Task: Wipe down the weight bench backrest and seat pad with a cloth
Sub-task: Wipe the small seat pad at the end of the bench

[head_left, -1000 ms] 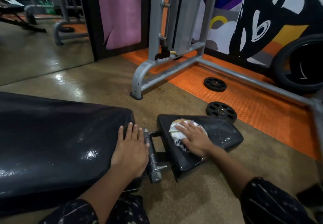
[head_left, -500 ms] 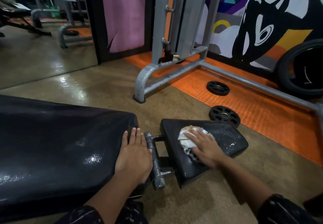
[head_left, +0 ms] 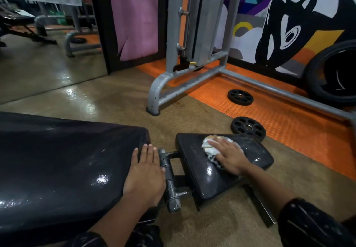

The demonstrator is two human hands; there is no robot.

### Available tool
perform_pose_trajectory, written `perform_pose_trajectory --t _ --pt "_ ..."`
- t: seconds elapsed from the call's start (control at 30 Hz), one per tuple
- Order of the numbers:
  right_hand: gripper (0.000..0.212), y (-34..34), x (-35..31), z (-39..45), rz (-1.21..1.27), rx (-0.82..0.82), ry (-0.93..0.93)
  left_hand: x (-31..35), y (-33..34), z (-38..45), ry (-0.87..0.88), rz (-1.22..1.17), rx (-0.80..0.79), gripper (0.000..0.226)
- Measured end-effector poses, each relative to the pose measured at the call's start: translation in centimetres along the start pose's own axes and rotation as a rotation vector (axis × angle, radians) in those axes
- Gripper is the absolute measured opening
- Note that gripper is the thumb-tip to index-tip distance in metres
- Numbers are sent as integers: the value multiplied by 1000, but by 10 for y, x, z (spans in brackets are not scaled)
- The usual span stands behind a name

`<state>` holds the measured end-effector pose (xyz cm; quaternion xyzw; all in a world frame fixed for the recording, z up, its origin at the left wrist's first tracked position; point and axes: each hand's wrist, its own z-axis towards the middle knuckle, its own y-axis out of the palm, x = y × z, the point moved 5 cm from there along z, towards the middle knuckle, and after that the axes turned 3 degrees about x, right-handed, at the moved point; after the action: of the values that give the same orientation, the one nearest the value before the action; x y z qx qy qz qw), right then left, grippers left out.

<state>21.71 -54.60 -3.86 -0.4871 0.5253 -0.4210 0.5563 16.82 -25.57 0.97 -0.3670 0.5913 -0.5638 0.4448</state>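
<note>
Backrest [head_left: 63, 162]: large black vinyl pad, glossy, with bright specular spots and a slightly wrinkled surface; fills the lower left of the view, its near end rounded.

Seat pad [head_left: 208, 173]: smaller black vinyl pad, tapered, lying to the right of the backrest and apart from it. Its surface is shiny and wet-looking near the front edge and speckled with pale streaks or residue toward the far right corner.

Hinge bracket [head_left: 170, 179]: grey ribbed metal bar with bolts, sitting in the gap between the two pads.

Cloth [head_left: 209, 147]: crumpled, white with darker patterned patches, on the upper part of the seat pad, largely covered by the hand.

Right hand [head_left: 229, 157]: laid flat, palm down, fingers spread and pressing the cloth onto the seat pad; not curled round it.

Left hand [head_left: 144, 173]: flat, palm down, fingers straight and together, resting on the end of the backrest just beside the hinge bracket; holds nothing.

Sleeves: dark patterned fabric at both forearms, bottom of view.

Floor [head_left: 119, 96]: tan, polished, reflective. Orange textured mat [head_left: 279, 123] along the right side.

Weight plates: two black discs with holes, one [head_left: 248, 128] just beyond the seat pad at the mat edge, one [head_left: 240, 97] farther back on the mat.

Machine frame [head_left: 185, 79]: grey steel tubing, upright behind the floor area.

Tyre [head_left: 316, 77]: large, black, at the right edge against a painted mural wall.
</note>
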Motion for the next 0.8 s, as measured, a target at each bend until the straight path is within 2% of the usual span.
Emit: perform_pose_trajectory --t 0.07,0.17,0.23,0.3,0.4,0.47,0.53,0.67,0.73,0.8 --pt "63 -3 23 17 -7 -2 184 0 -1 -1 -5 0 0 66" --pt "53 -2 11 42 33 -49 346 0 1 1 6 7 16 72" --pt "55 2 -16 43 52 -63 296 -1 4 1 14 10 18 73" --pt "58 7 -33 26 40 -40 152 -1 5 2 9 -1 24 74" --pt "72 5 -17 -13 57 19 1 -1 5 2 10 1 31 73" --pt "76 2 12 -18 54 37 34 -1 6 3 14 8 29 74" --pt "77 -5 38 -5 40 47 163 0 6 3 17 14 28 73" --pt "54 -9 37 32 31 -44 379 -1 5 3 17 30 17 70" --pt "52 -4 17 38 35 -61 336 -1 2 2 9 47 9 65" --pt "51 -1 2 25 47 -49 203 0 0 1 4 59 -5 64"
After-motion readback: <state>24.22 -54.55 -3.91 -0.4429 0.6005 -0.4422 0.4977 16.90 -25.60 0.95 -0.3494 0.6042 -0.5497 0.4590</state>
